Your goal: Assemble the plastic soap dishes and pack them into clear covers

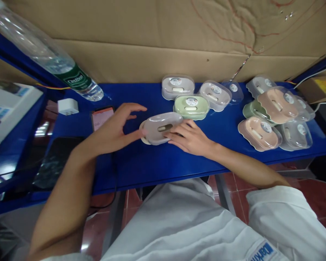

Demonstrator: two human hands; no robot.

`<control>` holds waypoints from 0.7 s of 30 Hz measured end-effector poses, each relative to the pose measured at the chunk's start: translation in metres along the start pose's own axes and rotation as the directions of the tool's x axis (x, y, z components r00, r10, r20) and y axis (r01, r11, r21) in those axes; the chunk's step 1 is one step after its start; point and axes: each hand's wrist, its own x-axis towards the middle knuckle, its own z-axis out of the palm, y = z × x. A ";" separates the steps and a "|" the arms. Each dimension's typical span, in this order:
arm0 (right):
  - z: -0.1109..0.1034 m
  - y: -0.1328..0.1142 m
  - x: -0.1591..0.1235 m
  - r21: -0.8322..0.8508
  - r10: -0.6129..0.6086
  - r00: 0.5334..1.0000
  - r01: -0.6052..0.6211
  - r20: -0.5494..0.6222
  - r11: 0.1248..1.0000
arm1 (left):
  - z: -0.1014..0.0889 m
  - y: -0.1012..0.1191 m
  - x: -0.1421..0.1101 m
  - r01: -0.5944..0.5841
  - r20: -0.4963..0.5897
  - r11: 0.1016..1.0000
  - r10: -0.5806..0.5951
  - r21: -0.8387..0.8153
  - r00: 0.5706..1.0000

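A greyish-lilac oval soap dish (154,127) is in front of me over the blue table, with an oblong slot-like piece in its middle. A cream rim (143,135) sticks out beneath its left end. My right hand (191,137) grips the dish's right end, fingers bent over its edge. On the other side, my left hand (119,127) is open, thumb and fingers spread apart. Its thumb reaches the dish's left end; whether it touches cannot be made out. Just behind the dish stands a green soap box (191,108) with a clear lid and round label.
Other lidded soap boxes (178,88) stand at the back, and more (260,134) are piled at the right. A pink-screened phone (101,117), a white charger (67,106) and a water bottle (78,79) are on the left. Brown cardboard (141,61) lines the back.
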 end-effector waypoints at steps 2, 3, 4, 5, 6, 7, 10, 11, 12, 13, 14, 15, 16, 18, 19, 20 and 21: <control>0.004 -0.003 0.003 0.005 -0.006 1.000 0.006 -0.006 1.000 | 0.009 0.006 0.000 -0.044 0.099 0.998 0.038 0.053 0.994; 0.005 -0.004 0.004 0.013 -0.003 1.000 0.003 0.001 1.000 | 0.013 0.009 -0.001 -0.054 0.141 0.994 0.041 0.090 0.989; 0.007 -0.005 0.005 0.021 0.006 1.000 -0.006 0.012 1.000 | 0.017 0.011 -0.001 -0.056 0.174 0.990 0.033 0.130 0.984; 0.009 -0.006 0.005 0.029 0.019 0.999 -0.020 0.026 0.999 | 0.021 0.012 -0.001 -0.051 0.197 0.984 0.017 0.168 0.980; 0.010 -0.007 0.006 0.036 0.034 0.999 -0.035 0.042 0.999 | 0.023 0.013 0.000 -0.047 0.211 0.978 0.004 0.202 0.977; 0.010 -0.008 0.007 0.041 0.045 0.997 -0.048 0.055 0.998 | 0.025 0.013 0.000 -0.045 0.217 0.973 -0.005 0.228 0.976; 0.003 -0.009 0.010 0.045 0.057 0.995 -0.061 0.085 0.997 | 0.025 0.006 0.000 -0.049 0.223 0.966 -0.010 0.254 0.975; -0.005 -0.008 0.010 0.033 0.074 0.994 -0.076 0.077 0.997 | 0.024 0.002 0.000 -0.049 0.226 0.967 -0.009 0.248 0.974; -0.015 -0.004 0.010 0.009 0.107 0.993 -0.108 0.046 0.994 | 0.022 -0.002 0.000 -0.047 0.231 0.970 -0.010 0.238 0.973; -0.028 0.001 0.009 -0.021 0.158 0.987 -0.158 -0.004 0.987 | 0.021 -0.006 -0.001 -0.040 0.240 0.973 -0.016 0.228 0.971; -0.043 0.009 0.007 -0.058 0.237 0.968 -0.242 -0.082 0.969 | 0.020 -0.009 -0.002 -0.032 0.249 0.975 -0.024 0.219 0.968; -0.059 0.019 0.004 -0.093 0.336 0.924 -0.356 -0.183 0.930 | 0.019 -0.012 -0.002 -0.025 0.256 0.976 -0.031 0.215 0.966; -0.074 0.030 -0.001 -0.114 0.439 0.852 -0.485 -0.286 0.867 | 0.019 -0.014 -0.003 -0.023 0.262 0.976 -0.036 0.217 0.964; -0.097 0.055 -0.013 -0.137 0.615 0.649 -0.729 -0.447 0.671 | 0.021 -0.013 -0.003 -0.044 0.261 0.973 -0.017 0.228 0.965; -0.102 0.066 -0.019 -0.157 0.682 0.569 -0.808 -0.459 0.568 | 0.023 -0.011 -0.003 -0.064 0.255 0.970 0.001 0.236 0.967; -0.104 0.076 -0.025 -0.190 0.744 0.516 -0.854 -0.424 0.484 | 0.025 -0.009 -0.002 -0.082 0.243 0.966 0.021 0.245 0.970; -0.102 0.083 -0.030 -0.232 0.798 0.492 -0.870 -0.347 0.436 | 0.028 -0.007 -0.001 -0.098 0.226 0.962 0.039 0.255 0.973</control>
